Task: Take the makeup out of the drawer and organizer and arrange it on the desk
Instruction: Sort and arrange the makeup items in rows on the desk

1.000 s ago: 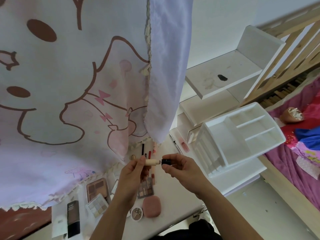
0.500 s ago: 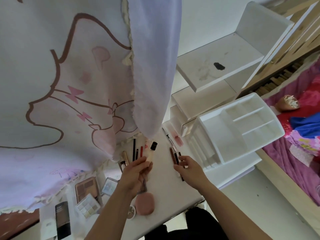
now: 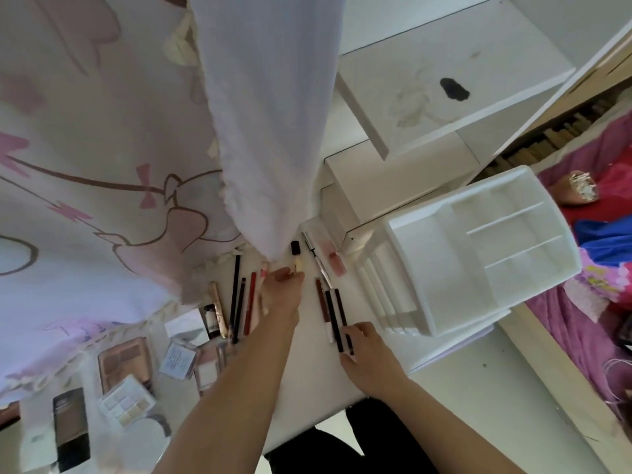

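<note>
On the white desk (image 3: 307,388), my left hand (image 3: 282,295) pinches the lower end of a cream concealer tube (image 3: 299,264) with a black cap, which lies flat pointing away from me. Left of it lie several pencils (image 3: 239,295) in a row. My right hand (image 3: 367,354) grips the near ends of dark pencils (image 3: 337,319) lying side by side. A silver liner (image 3: 318,263) and pink lip gloss tubes (image 3: 337,263) lie just beyond. The white organizer (image 3: 420,268) stands at the right with bare compartments.
A cartoon-print curtain (image 3: 119,148) hangs over the desk's left and back. Palettes (image 3: 124,364), a small pale palette (image 3: 126,403) and a black box (image 3: 71,429) lie at the near left. White shelves (image 3: 444,80) rise behind; a bed with pink bedding (image 3: 581,302) is at the right.
My left hand carried the capped concealer tube away from me and laid it down on the desk. My right hand let go of its cap and moved to the dark pencils.
</note>
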Motion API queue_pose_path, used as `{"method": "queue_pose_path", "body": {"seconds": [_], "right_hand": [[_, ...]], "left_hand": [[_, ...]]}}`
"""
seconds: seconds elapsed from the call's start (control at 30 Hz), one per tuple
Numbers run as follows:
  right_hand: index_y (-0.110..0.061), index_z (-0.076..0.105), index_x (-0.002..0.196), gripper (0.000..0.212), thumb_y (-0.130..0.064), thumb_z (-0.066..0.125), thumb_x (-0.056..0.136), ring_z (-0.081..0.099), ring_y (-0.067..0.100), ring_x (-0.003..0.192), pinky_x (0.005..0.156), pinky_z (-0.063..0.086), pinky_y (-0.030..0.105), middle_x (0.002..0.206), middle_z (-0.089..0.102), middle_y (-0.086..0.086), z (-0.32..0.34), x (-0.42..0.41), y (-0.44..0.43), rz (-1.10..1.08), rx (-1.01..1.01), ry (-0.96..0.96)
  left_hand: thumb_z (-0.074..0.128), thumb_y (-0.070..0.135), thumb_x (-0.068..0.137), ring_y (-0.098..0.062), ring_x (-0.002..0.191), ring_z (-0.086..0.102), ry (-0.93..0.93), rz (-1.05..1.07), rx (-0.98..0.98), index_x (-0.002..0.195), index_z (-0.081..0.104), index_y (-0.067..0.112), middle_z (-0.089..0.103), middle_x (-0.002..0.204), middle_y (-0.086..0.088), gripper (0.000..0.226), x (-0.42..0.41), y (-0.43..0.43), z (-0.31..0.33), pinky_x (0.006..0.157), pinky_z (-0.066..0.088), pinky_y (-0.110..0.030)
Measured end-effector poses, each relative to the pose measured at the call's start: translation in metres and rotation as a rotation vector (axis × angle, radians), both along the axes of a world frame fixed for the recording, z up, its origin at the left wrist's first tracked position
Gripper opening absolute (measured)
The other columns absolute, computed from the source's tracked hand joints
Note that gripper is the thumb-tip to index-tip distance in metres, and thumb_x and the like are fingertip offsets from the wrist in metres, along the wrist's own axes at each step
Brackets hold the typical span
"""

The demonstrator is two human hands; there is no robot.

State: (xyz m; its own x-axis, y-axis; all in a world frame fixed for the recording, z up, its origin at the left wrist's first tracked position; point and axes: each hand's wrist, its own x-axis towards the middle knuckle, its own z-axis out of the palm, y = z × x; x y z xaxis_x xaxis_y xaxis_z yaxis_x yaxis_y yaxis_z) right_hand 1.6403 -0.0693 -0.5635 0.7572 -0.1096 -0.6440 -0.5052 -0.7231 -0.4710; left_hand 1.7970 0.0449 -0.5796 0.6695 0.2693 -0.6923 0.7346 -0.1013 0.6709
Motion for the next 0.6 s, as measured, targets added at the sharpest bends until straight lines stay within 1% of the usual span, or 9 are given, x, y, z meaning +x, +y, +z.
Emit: {"method": "queue_pose_path", "body": {"seconds": [0.03, 0.1, 0.17, 0.23, 0.3, 0.4, 0.43, 0.53, 0.6], "right_hand": [[-0.020, 0.042, 0.144, 0.050, -0.026, 0.052, 0.096, 0.048, 0.023, 0.125, 0.103, 0.044, 0.035, 0.142, 0.035, 0.002, -0.001, -0.001, -0.002, 0.006, 0.003, 0.002], [-0.019, 0.042, 0.144, 0.051, -0.028, 0.052, 0.095, 0.048, 0.022, 0.126, 0.104, 0.044, 0.035, 0.142, 0.035, 0.001, -0.003, 0.000, -0.006, 0.026, 0.005, 0.003], [-0.018, 0.043, 0.144, 0.051, -0.028, 0.052, 0.094, 0.049, 0.021, 0.126, 0.104, 0.044, 0.035, 0.141, 0.036, 0.001, -0.003, 0.002, -0.009, 0.038, 0.008, -0.001], [-0.017, 0.043, 0.144, 0.052, -0.028, 0.052, 0.094, 0.048, 0.022, 0.126, 0.104, 0.043, 0.034, 0.141, 0.036, 0.002, -0.003, 0.004, -0.010, 0.038, 0.010, -0.002], [-0.017, 0.042, 0.144, 0.051, -0.027, 0.051, 0.095, 0.048, 0.024, 0.127, 0.104, 0.042, 0.033, 0.141, 0.037, 0.004, -0.001, 0.006, -0.008, 0.023, -0.007, -0.007], [-0.017, 0.044, 0.141, 0.046, -0.025, 0.051, 0.095, 0.051, 0.028, 0.121, 0.098, 0.045, 0.036, 0.135, 0.041, 0.006, 0.003, 0.014, 0.003, -0.029, -0.049, -0.069], [-0.018, 0.044, 0.141, 0.046, -0.025, 0.050, 0.096, 0.052, 0.028, 0.119, 0.096, 0.045, 0.036, 0.133, 0.042, 0.007, 0.004, 0.018, 0.008, -0.045, -0.052, -0.092], [-0.021, 0.042, 0.143, 0.046, -0.028, 0.050, 0.097, 0.053, 0.026, 0.119, 0.096, 0.045, 0.035, 0.136, 0.042, 0.005, 0.006, 0.029, 0.028, -0.055, -0.021, -0.118], [-0.022, 0.040, 0.144, 0.047, -0.029, 0.050, 0.098, 0.052, 0.025, 0.121, 0.097, 0.045, 0.035, 0.138, 0.039, 0.004, 0.005, 0.033, 0.042, -0.022, 0.002, -0.105]], "left_hand": [[0.070, 0.014, 0.085, -0.010, 0.073, 0.055, -0.025, -0.049, 0.086, 0.117, 0.065, 0.012, 0.066, 0.100, -0.001, 0.032, -0.001, -0.005, 0.001, 0.057, 0.043, -0.020], [0.070, 0.019, 0.086, -0.011, 0.081, 0.056, -0.054, -0.130, 0.175, 0.117, 0.067, 0.013, 0.068, 0.108, -0.003, 0.032, -0.003, -0.010, 0.001, 0.065, 0.044, -0.020], [0.069, 0.025, 0.087, -0.012, 0.090, 0.057, -0.057, -0.173, 0.190, 0.116, 0.068, 0.014, 0.069, 0.111, -0.001, 0.031, -0.006, -0.009, 0.003, 0.076, 0.046, -0.023], [0.069, 0.030, 0.087, -0.012, 0.094, 0.057, -0.065, -0.210, 0.169, 0.117, 0.067, 0.015, 0.066, 0.108, 0.004, 0.033, -0.010, 0.001, 0.006, 0.081, 0.047, -0.025], [0.066, 0.029, 0.089, -0.013, 0.096, 0.057, -0.102, -0.286, 0.220, 0.118, 0.065, 0.015, 0.066, 0.113, 0.004, 0.032, -0.016, 0.018, 0.011, 0.082, 0.046, -0.025], [0.063, 0.025, 0.090, -0.014, 0.093, 0.058, -0.175, -0.522, 0.463, 0.116, 0.064, 0.016, 0.064, 0.115, 0.001, 0.027, -0.033, 0.056, 0.013, 0.078, 0.043, -0.025], [0.063, 0.025, 0.089, -0.017, 0.094, 0.059, -0.185, -0.595, 0.536, 0.115, 0.064, 0.017, 0.062, 0.115, 0.000, 0.027, -0.040, 0.069, 0.011, 0.079, 0.045, -0.027], [0.065, 0.030, 0.086, -0.025, 0.098, 0.061, -0.123, -0.750, 0.642, 0.111, 0.063, 0.016, 0.060, 0.114, -0.005, 0.028, -0.056, 0.104, 0.002, 0.084, 0.052, -0.036], [0.066, 0.037, 0.086, -0.025, 0.101, 0.060, -0.100, -0.815, 0.681, 0.116, 0.064, 0.016, 0.059, 0.117, -0.006, 0.036, -0.062, 0.119, -0.004, 0.086, 0.052, -0.036]]}}
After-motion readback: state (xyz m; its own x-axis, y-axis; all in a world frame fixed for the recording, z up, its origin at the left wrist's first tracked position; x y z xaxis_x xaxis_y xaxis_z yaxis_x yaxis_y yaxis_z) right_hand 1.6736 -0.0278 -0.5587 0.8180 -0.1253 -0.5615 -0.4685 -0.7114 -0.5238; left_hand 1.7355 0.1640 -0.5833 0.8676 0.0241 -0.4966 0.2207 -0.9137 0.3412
